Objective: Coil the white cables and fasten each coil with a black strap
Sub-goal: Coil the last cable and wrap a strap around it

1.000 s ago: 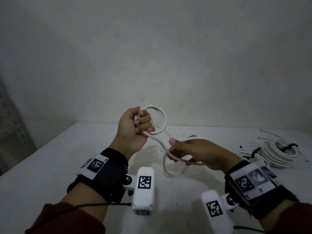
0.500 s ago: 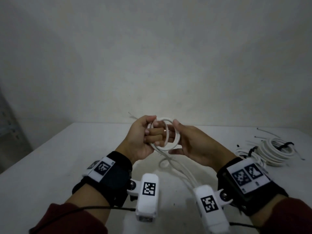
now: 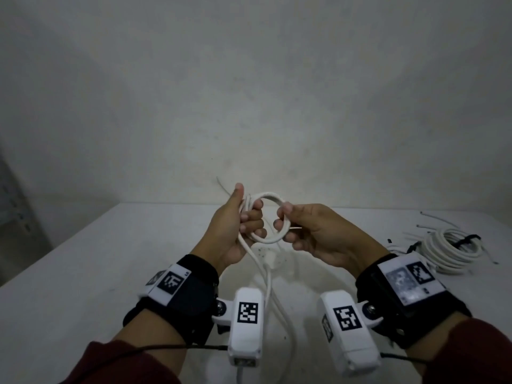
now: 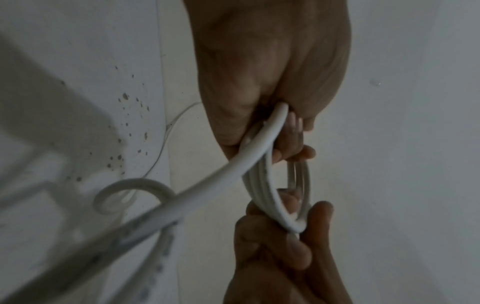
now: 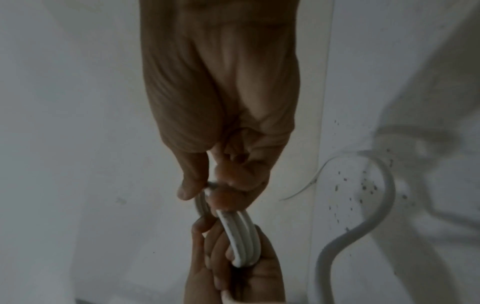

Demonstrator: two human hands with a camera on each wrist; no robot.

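A small coil of white cable (image 3: pixel 273 195) is held up over the table between both hands. My left hand (image 3: pixel 249 216) grips the coil's left side, fingers curled through the loops and thumb up. My right hand (image 3: pixel 285 221) pinches the right side between thumb and fingers. The loose tail (image 3: pixel 266 275) hangs from the left hand down toward me. In the left wrist view the loops (image 4: pixel 262 185) run between the two hands, and in the right wrist view several turns (image 5: pixel 241 240) lie side by side. No black strap is near this coil.
A larger coil of white cable (image 3: pixel 448 249) with a black strap (image 3: pixel 468 241) lies on the white table (image 3: pixel 83 273) at the right, with thin loose cable ends around it. A bare wall rises behind the table. Dark specks dot the tabletop under the hands.
My right hand came up from lower right with a length of cable and laid it onto the coil. It now pinches the coil's right side; the left hand kept its grip.
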